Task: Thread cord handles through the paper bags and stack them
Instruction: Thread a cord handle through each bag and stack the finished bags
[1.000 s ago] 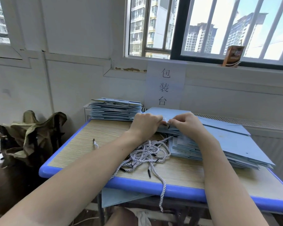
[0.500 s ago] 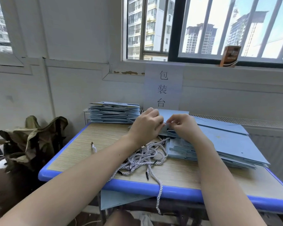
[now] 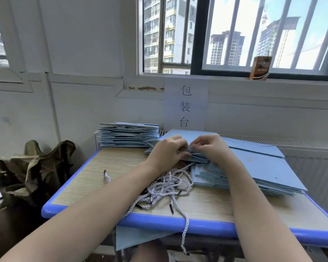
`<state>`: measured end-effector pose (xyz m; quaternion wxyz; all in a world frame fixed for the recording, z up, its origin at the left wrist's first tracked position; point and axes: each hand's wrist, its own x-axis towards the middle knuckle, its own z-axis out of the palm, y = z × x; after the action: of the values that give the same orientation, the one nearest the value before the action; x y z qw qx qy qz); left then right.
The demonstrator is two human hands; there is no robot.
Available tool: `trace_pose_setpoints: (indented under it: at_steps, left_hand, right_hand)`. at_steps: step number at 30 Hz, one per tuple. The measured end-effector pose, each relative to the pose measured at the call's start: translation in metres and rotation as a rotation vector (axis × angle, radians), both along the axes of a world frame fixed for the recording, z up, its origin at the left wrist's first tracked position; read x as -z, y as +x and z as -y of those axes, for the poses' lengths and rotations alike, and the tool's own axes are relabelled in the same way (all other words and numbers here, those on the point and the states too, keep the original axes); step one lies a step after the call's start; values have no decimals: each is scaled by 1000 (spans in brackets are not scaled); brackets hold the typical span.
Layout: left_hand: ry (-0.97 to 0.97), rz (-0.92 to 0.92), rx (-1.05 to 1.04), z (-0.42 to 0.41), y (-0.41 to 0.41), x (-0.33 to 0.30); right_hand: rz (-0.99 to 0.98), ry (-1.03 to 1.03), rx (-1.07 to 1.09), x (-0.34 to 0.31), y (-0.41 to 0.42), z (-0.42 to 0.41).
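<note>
Left hand (image 3: pixel 168 151) fingers (image 3: pixel 179 148) and right hand (image 3: pixel 209 148) fingers (image 3: pixel 196 146) pinched together on upper edge of top paper bag (image 3: pixel 197 157); cord end between them too small to confirm. Bag lies flat atop unthreaded bag pile (image 3: pixel 254 173) on right half of tabletop (image 3: pixel 106 167). Tangled cord bundle (image 3: pixel 165 186) just beside pile, under left wrist; one cord (image 3: pixel 185 229) hangs over blue front edge. Single cord end (image 3: pixel 107 175) lies apart, left. Finished stack (image 3: pixel 129 134) at back left corner. Paper sign (image 3: pixel 186 105) on wall behind.
</note>
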<state>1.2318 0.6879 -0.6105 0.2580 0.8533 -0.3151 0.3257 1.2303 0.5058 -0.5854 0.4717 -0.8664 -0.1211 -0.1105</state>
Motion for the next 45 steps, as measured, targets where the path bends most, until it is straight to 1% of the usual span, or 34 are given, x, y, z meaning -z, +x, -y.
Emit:
trace_pose_setpoints:
  at_steps: [2,5,9,14,17,23,26,29,31,34,36,38,40,42,45]
  left_hand:
    - [-16,-3,53,0,-2,-2]
    - [11,-80,121,2,-5,-2]
    - [-30,-142,134,-2,-1,-1]
    - [-64,-169,148,-1,-1,2]
    - [-24,-135,127,0,-1,1]
    - [59,30,56,2,-3,-1]
    - [66,57,41,1,-2,-2]
    - [70,23,-4,1,-1,-4]
    - [85,-11,-28,1,0,-4]
    - [76,-129,-42,-11,4,-6]
    - [104,-244,-60,-22,5,-8]
    - [122,-304,-121,-29,4,-8]
    - [100,-300,-212,-30,1,-9]
    - [102,-296,-292,-30,-1,-12]
    - [134,-337,-397,-36,-3,-16]
  right_hand:
    - [-32,12,-27,1,0,1]
    - [-44,27,-62,1,-1,1]
    - [-65,76,-69,1,0,1]
    - [-49,129,-72,1,-1,0]
    - [-66,154,-99,1,-1,1]
    - [-33,199,-119,1,0,3]
    - [8,154,-106,1,-1,1]
    - [21,139,-96,1,-2,-2]
    - [60,87,-54,2,0,-3]
    - [148,-61,91,6,5,-2]
    - [169,-113,123,7,7,-1]
    - [175,-164,123,10,8,-2]
    - [182,-190,125,10,8,-4]
    - [184,-185,138,11,9,-4]
    - [188,-167,190,10,9,-2]
